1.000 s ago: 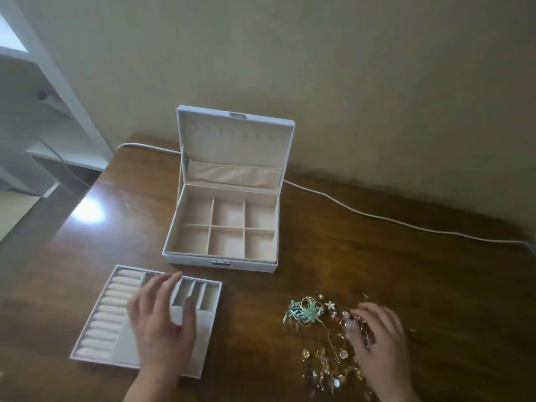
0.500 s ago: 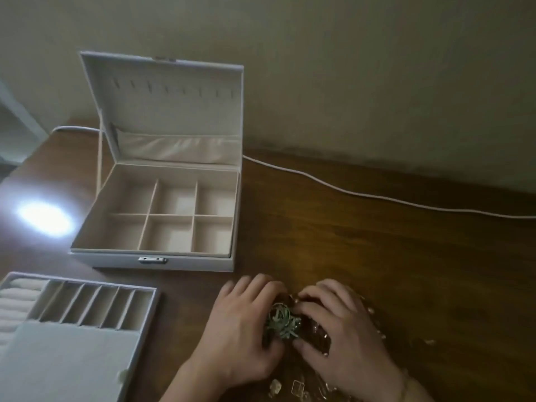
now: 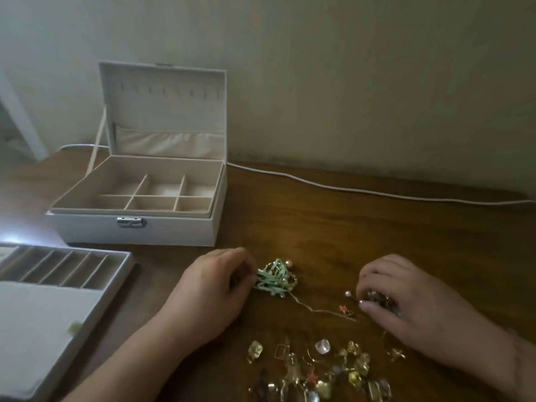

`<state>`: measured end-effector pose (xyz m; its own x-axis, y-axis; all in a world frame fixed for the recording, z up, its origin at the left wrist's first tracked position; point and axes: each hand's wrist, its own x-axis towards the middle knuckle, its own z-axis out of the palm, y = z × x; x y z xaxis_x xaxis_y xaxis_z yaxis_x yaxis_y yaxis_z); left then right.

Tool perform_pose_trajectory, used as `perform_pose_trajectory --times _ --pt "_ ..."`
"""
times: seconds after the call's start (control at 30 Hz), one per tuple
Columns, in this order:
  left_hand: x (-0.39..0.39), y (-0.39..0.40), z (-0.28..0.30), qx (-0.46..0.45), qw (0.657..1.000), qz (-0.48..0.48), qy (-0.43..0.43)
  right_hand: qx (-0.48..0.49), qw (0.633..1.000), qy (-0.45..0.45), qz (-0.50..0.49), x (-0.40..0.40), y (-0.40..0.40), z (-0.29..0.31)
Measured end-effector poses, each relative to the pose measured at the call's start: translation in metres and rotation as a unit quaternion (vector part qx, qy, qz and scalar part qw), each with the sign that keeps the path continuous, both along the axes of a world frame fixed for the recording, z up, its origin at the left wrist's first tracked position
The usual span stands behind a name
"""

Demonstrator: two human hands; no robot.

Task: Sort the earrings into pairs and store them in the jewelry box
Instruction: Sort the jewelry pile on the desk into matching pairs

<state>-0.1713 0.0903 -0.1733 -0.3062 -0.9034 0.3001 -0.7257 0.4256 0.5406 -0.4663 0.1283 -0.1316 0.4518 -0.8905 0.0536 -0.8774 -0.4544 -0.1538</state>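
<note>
On the counter, her left hand pinches the green tangle; her right hand's grip closes on earrings, with loose pieces nearer her.

Both bare forearms reach forward from the lower edge, the left hand lies palm down with its fingers curled in a pinch at their tips, and the right hand is arched, fingers bent downward in a grip.

bare forearms - no sleeves
</note>
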Motion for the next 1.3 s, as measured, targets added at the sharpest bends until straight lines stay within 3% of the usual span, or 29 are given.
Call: perform_pose_trajectory --times 0.23,0.37,0.47,0.6,0.77,0.97,1.13,1.23,1.3 --pt "-0.008 0.000 0.015 0.044 0.999 -0.002 0.030 -0.015 0.998 0.041 -0.052 0.013 0.021 0.017" --pt "-0.017 -0.008 0.038 0.065 0.989 -0.042 0.129 -0.002 0.993 -0.110 -0.051 0.073 -0.008 0.032" --pt "-0.020 -0.014 0.048 0.102 0.952 -0.084 0.276 0.057 0.971 -0.223 -0.060 0.106 -0.028 0.034" --pt "-0.012 -0.016 0.044 0.104 0.905 -0.076 0.405 0.109 0.940 -0.317 -0.071 0.118 -0.043 0.030" --pt "-0.002 -0.019 0.042 0.131 0.863 -0.083 0.481 0.186 0.859 -0.476 -0.035 0.118 -0.051 0.030" --pt "0.001 -0.025 0.027 0.201 0.859 -0.102 0.461 0.236 0.755 -0.612 -0.017 0.114 -0.067 0.056" --pt "0.001 -0.026 0.022 0.231 0.878 -0.105 0.406 0.172 0.794 -0.583 0.008 0.125 -0.073 0.082" --pt "0.002 -0.024 0.025 0.248 0.858 -0.106 0.436 0.116 0.786 -0.607 0.009 0.120 -0.073 0.090" --pt "0.002 -0.023 0.029 0.247 0.842 -0.101 0.468 0.095 0.808 -0.581 0.014 0.109 -0.069 0.088"
